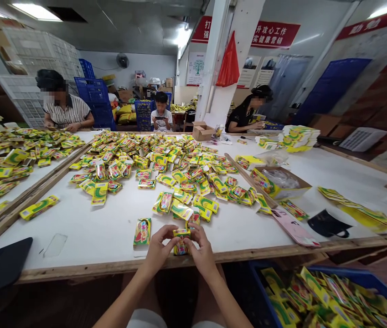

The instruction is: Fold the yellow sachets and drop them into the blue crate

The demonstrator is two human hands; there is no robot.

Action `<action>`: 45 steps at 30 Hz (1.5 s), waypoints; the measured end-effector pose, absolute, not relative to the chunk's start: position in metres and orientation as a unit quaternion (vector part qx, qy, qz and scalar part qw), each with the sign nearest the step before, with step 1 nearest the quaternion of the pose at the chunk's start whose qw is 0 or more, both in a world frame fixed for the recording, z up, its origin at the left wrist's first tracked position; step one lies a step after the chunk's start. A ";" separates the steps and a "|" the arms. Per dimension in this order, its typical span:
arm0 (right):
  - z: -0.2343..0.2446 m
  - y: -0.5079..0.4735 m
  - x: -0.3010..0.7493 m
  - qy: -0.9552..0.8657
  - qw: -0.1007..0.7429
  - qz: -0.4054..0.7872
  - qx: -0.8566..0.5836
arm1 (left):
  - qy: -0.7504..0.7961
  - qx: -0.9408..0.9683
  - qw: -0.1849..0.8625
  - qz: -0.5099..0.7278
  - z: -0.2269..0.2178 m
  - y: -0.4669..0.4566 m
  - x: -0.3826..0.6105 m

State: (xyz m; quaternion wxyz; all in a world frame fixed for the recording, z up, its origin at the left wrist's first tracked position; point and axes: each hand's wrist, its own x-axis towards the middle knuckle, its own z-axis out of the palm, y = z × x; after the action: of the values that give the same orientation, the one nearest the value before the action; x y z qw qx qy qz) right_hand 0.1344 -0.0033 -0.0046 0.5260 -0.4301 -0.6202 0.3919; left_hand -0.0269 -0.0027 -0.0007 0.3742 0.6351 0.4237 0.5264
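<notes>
A small yellow and green printed carton (181, 246) is pinched between my two hands at the front edge of the white table (94, 232). My left hand (162, 246) grips its left side, thumb and fingers closed on it. On the opposite side my right hand (200, 246) holds it the same way. Just left of my hands lies another carton (142, 231) with its end flap open toward me. Several more cartons, such as a yellow one (181, 210), lie right beyond my fingers, and one of them is partly hidden by my right hand.
A large heap of cartons (166, 155) spreads over the table's far half. Wooden strips (32, 196) divide the tabletop. At right are an open box with plastic bags (282, 180), a pink case (296, 228) and a blue crate (265, 291) of cartons. A black phone-like slab (5, 266) lies left.
</notes>
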 end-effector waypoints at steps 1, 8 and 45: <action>-0.004 -0.003 0.134 -0.618 0.527 0.398 -0.426 | 0.422 0.638 0.362 0.532 0.001 -0.003 -0.026; 0.000 -0.003 0.136 -0.623 0.509 0.409 -0.431 | 0.418 0.626 0.362 0.550 0.003 0.001 -0.024; -0.001 -0.012 0.086 -0.725 0.424 0.290 -0.458 | 0.559 0.561 0.388 0.471 0.026 -0.018 -0.066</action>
State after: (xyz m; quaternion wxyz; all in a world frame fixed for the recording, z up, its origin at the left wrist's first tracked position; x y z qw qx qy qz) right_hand 0.0859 -0.0123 -0.0012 0.4245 -0.4577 -0.7255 0.2898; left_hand -0.0662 -0.0182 0.0260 0.3882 0.5614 0.5590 0.4708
